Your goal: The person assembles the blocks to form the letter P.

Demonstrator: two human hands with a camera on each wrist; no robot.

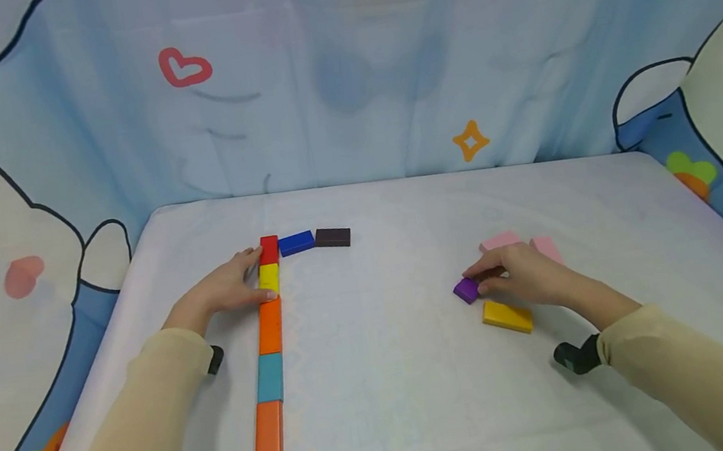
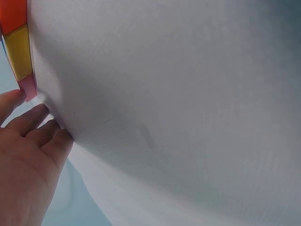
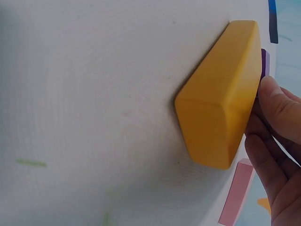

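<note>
The right hand (image 1: pixel 535 274) pinches a purple block (image 1: pixel 465 290) between thumb and fingers, low over the right part of the tabletop (image 1: pixel 389 376). A big yellow block (image 1: pixel 508 317) lies just beside it, on the near side, and two pink blocks (image 1: pixel 498 240) lie beyond the hand. The left hand (image 1: pixel 224 287) has thumb and fingers apart — fingertips at a red block (image 1: pixel 269 249), thumb by a small yellow block (image 1: pixel 268 275). Below these run orange, teal and orange blocks (image 1: pixel 270 378); blue and dark blocks (image 1: pixel 297 243) extend rightward from the red one.
</note>
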